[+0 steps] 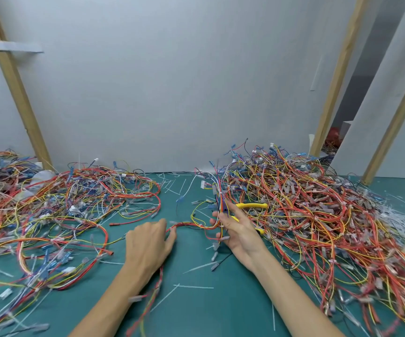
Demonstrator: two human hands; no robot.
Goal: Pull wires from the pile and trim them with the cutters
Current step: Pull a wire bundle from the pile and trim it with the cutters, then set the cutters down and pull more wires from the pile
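Observation:
A big tangled wire pile (318, 215) of red, orange, yellow and blue leads covers the right side of the green mat (196, 300). My right hand (238, 229) is at its left edge, holding the yellow-handled cutters (252, 206) together with a bundled wire harness (219, 203) that stands up between its fingers. The harness curves left as a red-orange strand (189, 224) to my left hand (147, 246), which lies palm down on the mat with fingers curled over the strand. The cutter jaws are hidden behind the wires.
A second, looser wire heap (57, 210) spreads over the left of the mat. White cable-tie offcuts (172, 186) lie scattered in the middle and at the back. A grey wall with wooden posts (14, 81) closes the rear. A white scrap heap (396, 217) sits far right.

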